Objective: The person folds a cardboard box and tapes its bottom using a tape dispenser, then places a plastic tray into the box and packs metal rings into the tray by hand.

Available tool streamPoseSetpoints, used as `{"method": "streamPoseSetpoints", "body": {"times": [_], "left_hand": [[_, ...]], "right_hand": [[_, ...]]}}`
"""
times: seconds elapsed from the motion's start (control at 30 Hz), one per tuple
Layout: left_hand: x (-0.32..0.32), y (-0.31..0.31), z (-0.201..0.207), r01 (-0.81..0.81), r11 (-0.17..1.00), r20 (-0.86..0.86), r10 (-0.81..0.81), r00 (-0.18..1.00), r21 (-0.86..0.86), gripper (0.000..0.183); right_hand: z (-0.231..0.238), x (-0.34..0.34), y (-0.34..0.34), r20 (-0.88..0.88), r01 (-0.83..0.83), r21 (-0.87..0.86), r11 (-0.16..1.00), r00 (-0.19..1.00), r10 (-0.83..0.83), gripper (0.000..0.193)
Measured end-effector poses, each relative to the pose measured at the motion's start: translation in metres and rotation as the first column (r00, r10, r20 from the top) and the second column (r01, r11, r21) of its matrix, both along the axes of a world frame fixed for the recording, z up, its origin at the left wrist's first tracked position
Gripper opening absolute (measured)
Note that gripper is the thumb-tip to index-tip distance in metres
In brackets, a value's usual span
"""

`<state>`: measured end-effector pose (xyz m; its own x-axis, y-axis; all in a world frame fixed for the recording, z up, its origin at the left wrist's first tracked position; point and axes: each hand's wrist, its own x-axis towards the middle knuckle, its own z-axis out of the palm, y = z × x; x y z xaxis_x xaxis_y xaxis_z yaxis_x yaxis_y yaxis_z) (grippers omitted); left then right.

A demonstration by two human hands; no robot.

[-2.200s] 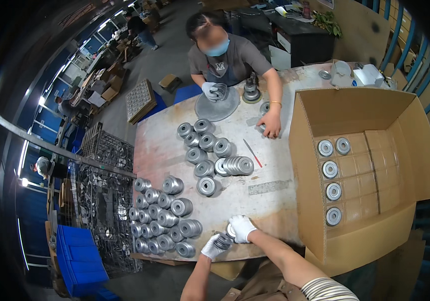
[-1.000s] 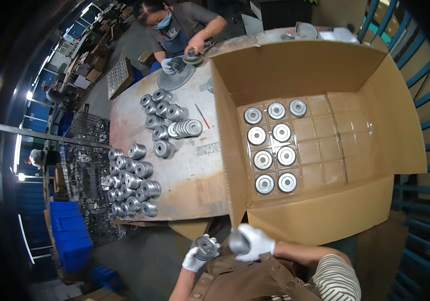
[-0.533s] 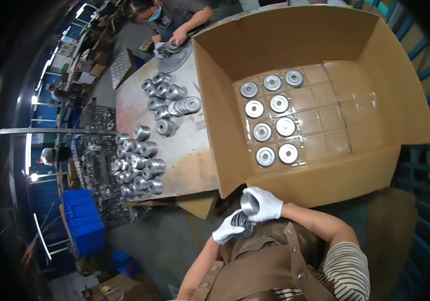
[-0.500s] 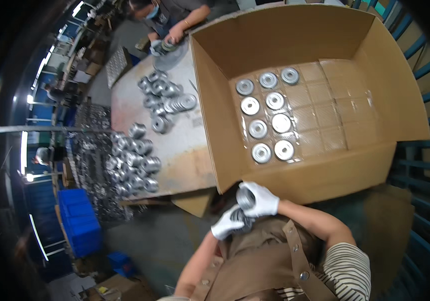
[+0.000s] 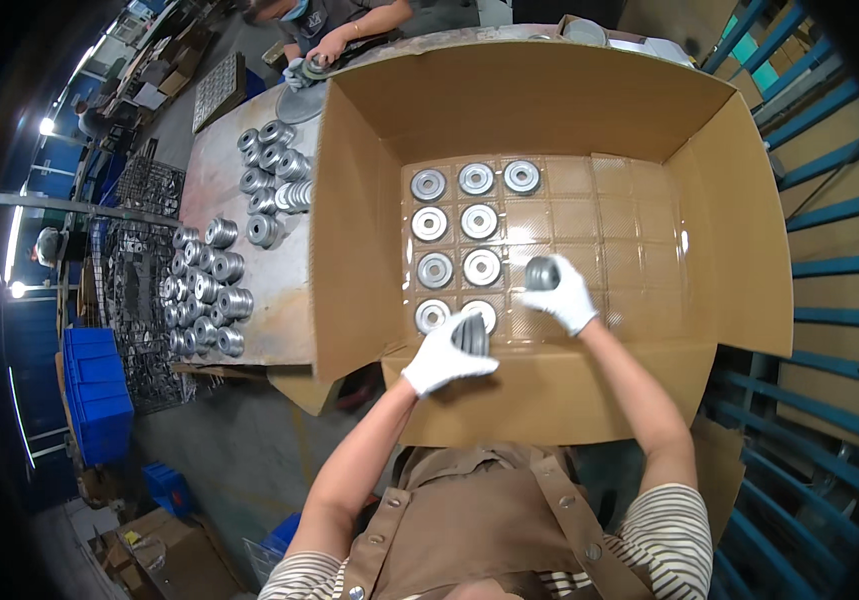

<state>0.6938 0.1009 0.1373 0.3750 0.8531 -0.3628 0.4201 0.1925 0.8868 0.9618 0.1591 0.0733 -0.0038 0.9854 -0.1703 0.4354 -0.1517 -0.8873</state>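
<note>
My left hand (image 5: pixel 437 364), in a white glove, is closed around a dark grooved metal pulley (image 5: pixel 471 337) above the near left flap of a big cardboard box (image 5: pixel 559 395). Inside the box, my gloved right hand (image 5: pixel 571 302) grips another grooved pulley (image 5: pixel 541 273), tilted on its side, over the clear plastic divider tray (image 5: pixel 633 268). Left of it, several silver pulleys (image 5: pixel 481 267) lie flat in the tray's cells, mostly with their centre holes facing up. The left hand's pulley partly covers the nearest one of these.
To the left, a worktable (image 5: pixel 284 340) bears several groups of pulleys (image 5: pixel 217 275). A co-worker's hands (image 5: pixel 311 62) handle a part at its far end. Blue bins (image 5: pixel 99 395) stand at the lower left, and blue metal railings (image 5: pixel 839 318) run along the right.
Both hands have moved from close to my apron up and forward to the box, now apart, each with a pulley. My right hand is inside it. The view has shifted.
</note>
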Motion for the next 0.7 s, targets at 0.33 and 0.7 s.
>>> {"method": "streamPoseSetpoints", "body": {"times": [0.33,0.7], "left_hand": [[0.168,0.217,-0.060,0.166,0.959,-0.509,-0.025,0.860,0.232,0.095],[0.203,0.279,-0.072,0.221,0.966,-0.596,-0.098,0.797,0.137,0.093]], "right_hand": [[-0.007,0.096,0.199,0.607,0.051,-0.135,0.990,0.794,0.042,0.079],[-0.014,0.149,0.241,0.572,-0.013,-0.201,0.979,0.810,0.128,0.076]]}}
